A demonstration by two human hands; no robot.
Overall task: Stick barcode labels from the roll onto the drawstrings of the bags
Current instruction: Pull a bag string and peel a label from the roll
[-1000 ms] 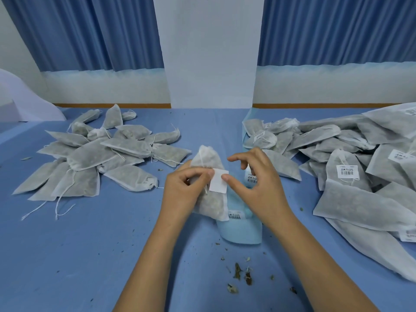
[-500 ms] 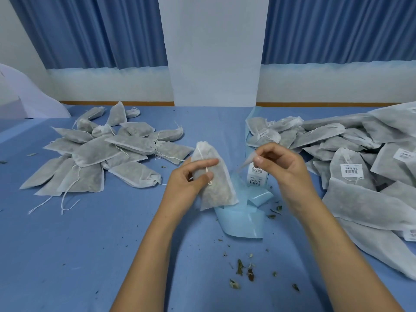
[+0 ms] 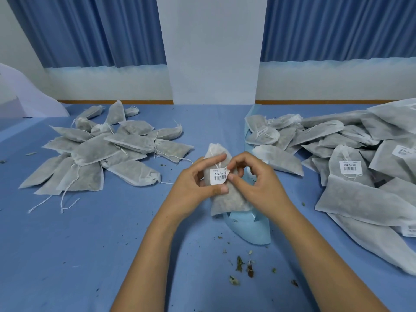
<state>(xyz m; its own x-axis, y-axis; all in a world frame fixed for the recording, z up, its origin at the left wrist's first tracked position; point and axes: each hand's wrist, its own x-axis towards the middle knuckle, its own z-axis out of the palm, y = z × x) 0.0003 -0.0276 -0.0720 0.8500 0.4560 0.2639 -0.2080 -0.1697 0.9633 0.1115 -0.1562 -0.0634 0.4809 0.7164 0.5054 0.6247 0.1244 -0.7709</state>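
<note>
Evidently, the grey fabric bag [image 3: 227, 201] is being gripped steady by the left hand [image 3: 193, 188] while the white barcode label [image 3: 218, 176] is being pinched onto its drawstring [image 3: 215, 160] by the right hand [image 3: 258, 188].

Too small to read: print on the label [image 3: 218, 176]. Mostly hidden beneath the bag [image 3: 227, 201]: pale strip [image 3: 247, 230], perhaps the roll.

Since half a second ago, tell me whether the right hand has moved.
Yes. The right hand moved left, away from the labelled bag pile, and now pinches the barcode label in front of the held bag.
</note>
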